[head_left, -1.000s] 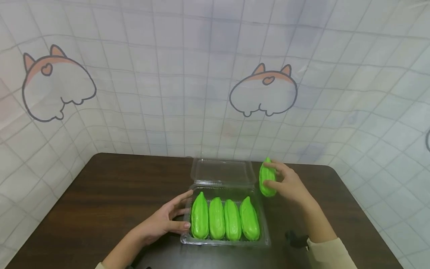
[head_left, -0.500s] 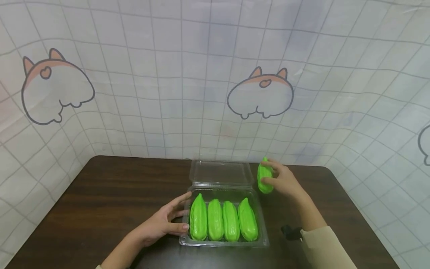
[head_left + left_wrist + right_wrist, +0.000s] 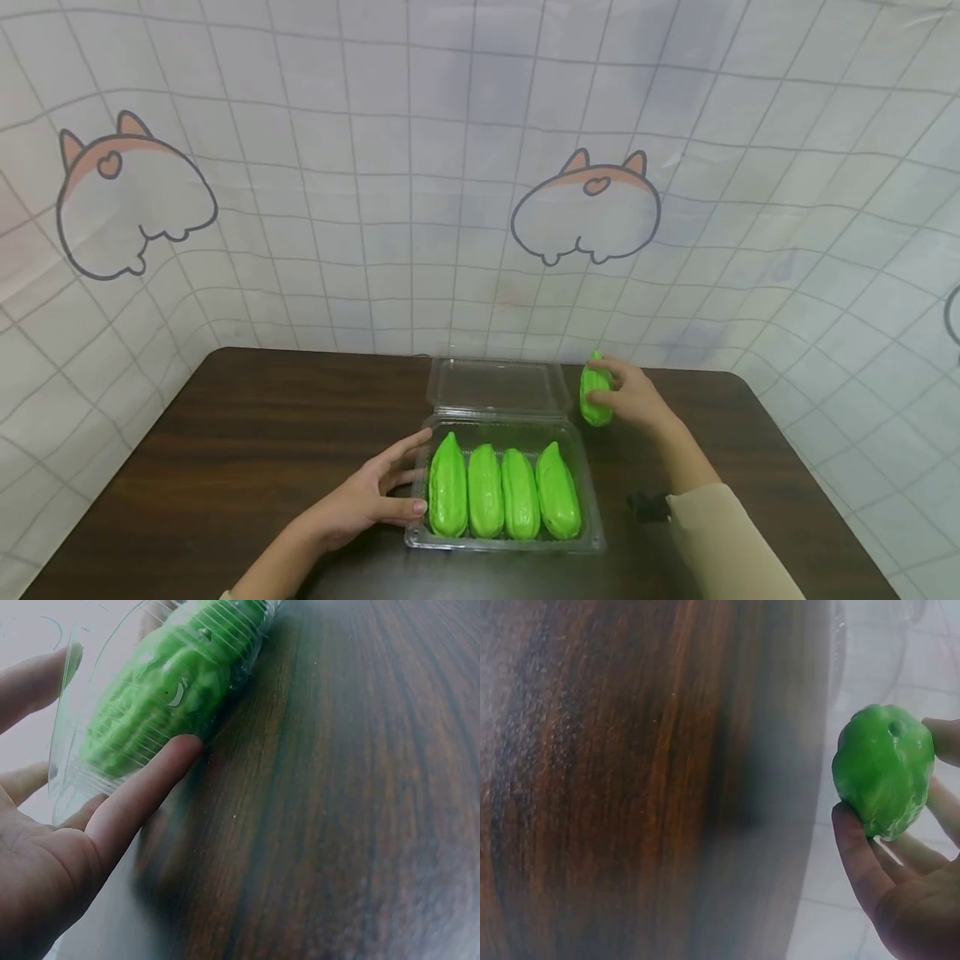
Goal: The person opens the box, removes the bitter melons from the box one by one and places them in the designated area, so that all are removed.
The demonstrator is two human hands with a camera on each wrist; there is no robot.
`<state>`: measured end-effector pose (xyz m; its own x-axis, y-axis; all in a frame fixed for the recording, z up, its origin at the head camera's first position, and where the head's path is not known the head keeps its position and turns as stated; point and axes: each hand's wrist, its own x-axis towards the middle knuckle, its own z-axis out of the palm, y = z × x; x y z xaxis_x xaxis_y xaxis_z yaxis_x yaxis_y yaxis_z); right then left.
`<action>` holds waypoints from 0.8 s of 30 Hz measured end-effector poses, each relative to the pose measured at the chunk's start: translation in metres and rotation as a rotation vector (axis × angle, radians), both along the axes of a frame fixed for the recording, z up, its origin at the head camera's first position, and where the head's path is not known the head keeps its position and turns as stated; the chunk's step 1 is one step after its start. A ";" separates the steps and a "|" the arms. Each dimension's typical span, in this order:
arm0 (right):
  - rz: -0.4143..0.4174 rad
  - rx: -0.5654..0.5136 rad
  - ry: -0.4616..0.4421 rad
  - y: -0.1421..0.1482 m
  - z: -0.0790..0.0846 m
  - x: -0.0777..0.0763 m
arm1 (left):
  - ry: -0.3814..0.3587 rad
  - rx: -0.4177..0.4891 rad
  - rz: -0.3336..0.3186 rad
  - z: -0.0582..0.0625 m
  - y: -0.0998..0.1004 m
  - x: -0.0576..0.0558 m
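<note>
Several bright green bitter melons (image 3: 486,492) lie side by side in a clear plastic clamshell box (image 3: 504,543), whose lid (image 3: 498,385) is folded back. My left hand (image 3: 360,500) rests against the box's left wall, fingers spread and fairly straight; in the left wrist view its thumb (image 3: 146,793) touches the wall beside a bitter melon (image 3: 169,690). To the right of the lid, my right hand (image 3: 637,402) pinches another bitter melon (image 3: 596,398) between thumb and fingers. The right wrist view shows that bitter melon (image 3: 885,769) end-on, held above the table.
The dark wood-grain table (image 3: 262,433) has rounded far corners. A white grid-patterned cloth (image 3: 420,167) with cartoon prints hangs behind it and at both sides. A small black object (image 3: 647,507) sits by the right sleeve.
My right hand has shifted slightly away from me with the bitter melon still pinched. The left hand and the box keep their places; the head view wobbles a little.
</note>
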<state>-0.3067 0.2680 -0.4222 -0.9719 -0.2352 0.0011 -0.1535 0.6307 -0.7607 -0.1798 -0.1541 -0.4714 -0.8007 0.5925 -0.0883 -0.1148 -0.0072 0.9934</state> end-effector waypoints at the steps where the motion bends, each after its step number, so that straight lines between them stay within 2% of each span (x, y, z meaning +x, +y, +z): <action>1: -0.002 0.001 -0.004 0.000 -0.002 -0.001 | 0.000 0.000 0.000 0.000 0.000 0.000; 9: -0.032 0.018 -0.019 0.002 -0.011 -0.009 | 0.018 0.010 -0.003 -0.001 -0.001 0.000; 16: -0.061 0.081 -0.028 0.003 -0.014 -0.014 | 0.017 0.024 -0.003 0.001 -0.001 0.000; 24: -0.055 0.099 -0.046 0.002 -0.017 -0.015 | 0.017 0.025 -0.008 0.000 -0.001 -0.001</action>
